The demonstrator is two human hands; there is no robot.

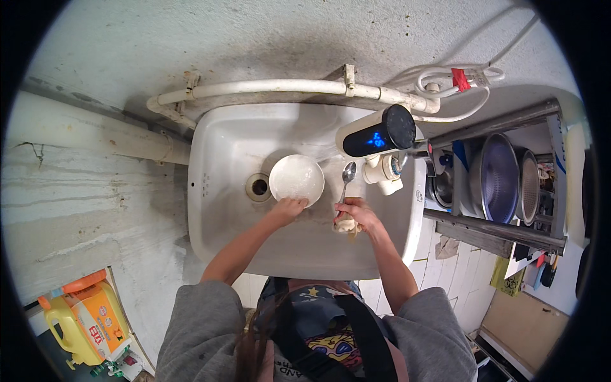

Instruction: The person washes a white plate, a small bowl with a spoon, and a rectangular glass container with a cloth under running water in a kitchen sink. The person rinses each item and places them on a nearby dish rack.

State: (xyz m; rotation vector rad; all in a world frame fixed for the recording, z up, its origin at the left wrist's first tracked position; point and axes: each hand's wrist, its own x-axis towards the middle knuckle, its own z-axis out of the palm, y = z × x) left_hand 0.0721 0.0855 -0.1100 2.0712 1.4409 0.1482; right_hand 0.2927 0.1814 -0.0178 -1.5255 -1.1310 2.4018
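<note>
My left hand [288,210] grips the near rim of a wet white bowl [297,179] over the basin of a white ceramic sink [267,270]. The bowl is just right of the drain hole [259,187]. My right hand [355,214] holds a metal spoon [349,173] by its handle, bowl end pointing away from me, together with a crumpled pale cloth [347,223]. Beyond the spoon stands a white electric water heater faucet [372,136] with a black panel and a lit blue display. Water seems to run from it towards the bowl.
A white pipe [267,86] runs along the wall behind the sink. On the right, a metal rack [496,229] holds a purple-toned metal basin [500,179] and a colander [528,186]. A yellow detergent jug [71,329] stands at lower left. Cables [465,112] hang at upper right.
</note>
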